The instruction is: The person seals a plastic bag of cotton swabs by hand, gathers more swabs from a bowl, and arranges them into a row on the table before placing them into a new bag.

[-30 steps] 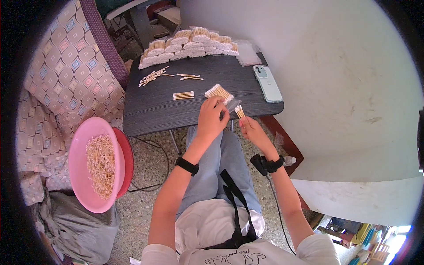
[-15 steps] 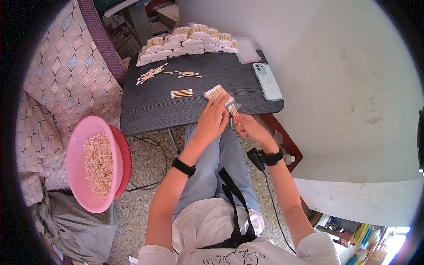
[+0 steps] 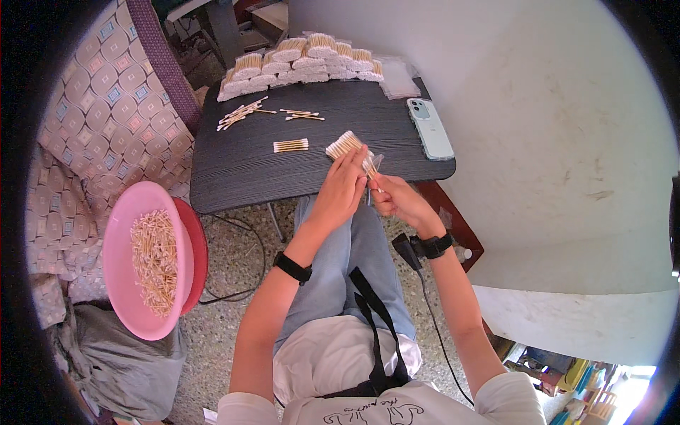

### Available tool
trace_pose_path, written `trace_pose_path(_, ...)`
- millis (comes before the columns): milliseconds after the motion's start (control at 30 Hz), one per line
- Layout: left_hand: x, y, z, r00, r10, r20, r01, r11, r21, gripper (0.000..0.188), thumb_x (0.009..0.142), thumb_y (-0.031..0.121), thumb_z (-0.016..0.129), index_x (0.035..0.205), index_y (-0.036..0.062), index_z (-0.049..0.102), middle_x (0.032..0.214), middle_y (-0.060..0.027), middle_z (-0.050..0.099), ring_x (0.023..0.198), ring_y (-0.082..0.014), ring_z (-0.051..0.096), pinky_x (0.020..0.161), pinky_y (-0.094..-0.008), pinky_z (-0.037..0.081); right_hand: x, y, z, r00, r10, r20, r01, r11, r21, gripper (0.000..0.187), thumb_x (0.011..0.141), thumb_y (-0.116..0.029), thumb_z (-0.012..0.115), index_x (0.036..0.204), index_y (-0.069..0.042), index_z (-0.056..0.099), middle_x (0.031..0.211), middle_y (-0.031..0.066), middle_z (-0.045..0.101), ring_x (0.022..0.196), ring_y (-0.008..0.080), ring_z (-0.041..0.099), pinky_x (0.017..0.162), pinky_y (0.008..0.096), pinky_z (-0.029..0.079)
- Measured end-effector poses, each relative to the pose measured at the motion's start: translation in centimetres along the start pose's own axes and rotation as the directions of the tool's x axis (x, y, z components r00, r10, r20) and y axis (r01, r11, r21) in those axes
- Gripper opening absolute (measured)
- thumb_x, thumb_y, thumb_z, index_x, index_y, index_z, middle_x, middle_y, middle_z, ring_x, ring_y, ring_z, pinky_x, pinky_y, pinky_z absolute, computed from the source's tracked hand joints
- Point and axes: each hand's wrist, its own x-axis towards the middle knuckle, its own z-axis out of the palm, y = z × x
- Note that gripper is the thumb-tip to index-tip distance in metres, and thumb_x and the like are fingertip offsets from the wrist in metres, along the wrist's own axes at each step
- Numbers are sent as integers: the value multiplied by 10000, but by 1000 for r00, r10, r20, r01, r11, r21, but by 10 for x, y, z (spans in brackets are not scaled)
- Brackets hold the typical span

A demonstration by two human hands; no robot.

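Near the table's front edge lies a clear plastic bag of cotton swabs (image 3: 344,144), its swabs side by side. My left hand (image 3: 343,183) is over its near end, fingers long and close together on top, holding it; the thumb's contact is partly hidden. Close by, my right hand (image 3: 397,197) is closed in a pinch on a few cotton swabs (image 3: 372,170) at the bag's loose plastic mouth. A small row of cotton swabs (image 3: 291,145) lies left of the bag. Farther back are a loose heap of swabs (image 3: 243,113) and a few more swabs (image 3: 302,114).
Filled swab packs (image 3: 309,64) are stacked along the table's (image 3: 248,170) back edge, beside flat clear bags (image 3: 399,76). A pale phone (image 3: 431,129) lies at the right, near the wall (image 3: 552,142). At left, a pink basin (image 3: 117,262) holds many loose swabs. A cable hangs from my right wrist.
My right hand has shifted slightly left and toward the bag, and less of its swabs shows. My left hand stays on the bag with little movement. The whole view has shifted slightly.
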Motion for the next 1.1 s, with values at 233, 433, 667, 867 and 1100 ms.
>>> trace_pose_path(233, 0, -1, -3, 1000, 10, 26, -10, 1000, 23, 135, 960, 157, 391, 962, 23, 407, 1406, -154, 381, 1282, -381, 347, 1069, -452, 265, 3, 5, 16, 962, -200, -187, 82, 862, -500, 301, 985, -350, 404, 814, -111, 468, 592, -89, 297, 482, 37, 233, 430, 211, 202)
trace_pose_path(433, 1, 1, -1, 999, -12, -43, 10, 1000, -29, 151, 979, 169, 359, 1001, 30, 415, 1396, -140, 399, 1292, -364, 347, 1070, -460, 260, -7, -5, 12, 998, 42, 43, -40, 998, -39, 296, 982, -352, 411, 833, -106, 480, 591, -91, 290, 482, 37, 230, 436, 206, 199)
trace_pose_path(667, -1, -7, 0, 999, 19, -33, -20, 999, -41, 147, 974, 181, 385, 1011, 50, 440, 1373, -130, 431, 1295, -350, 354, 1060, -452, 281, 0, -9, -2, 992, 52, 119, -66, 990, 122, 264, 984, -318, 417, 843, -102, 475, 607, -91, 269, 488, 39, 219, 456, 196, 205)
trace_pose_path(867, 0, -5, -4, 1000, 14, -21, -14, 999, -35, 165, 965, 191, 400, 958, 40, 466, 1353, -147, 448, 1271, -357, 379, 1040, -446, 301, -1, -10, -8, 981, 44, 189, -62, 994, 91, 285, 981, -325, 423, 836, -91, 495, 587, -92, 276, 469, 38, 220, 433, 203, 192)
trace_pose_path(1100, 1, -5, -6, 999, -45, -5, 45, 999, -22, 212, 958, 193, 408, 1005, 17, 517, 1249, -158, 526, 1185, -334, 461, 1009, -424, 327, 5, -11, -7, 988, 31, 149, -34, 999, 13, 292, 988, -321, 405, 825, -93, 488, 582, -88, 297, 465, 37, 222, 423, 213, 188)
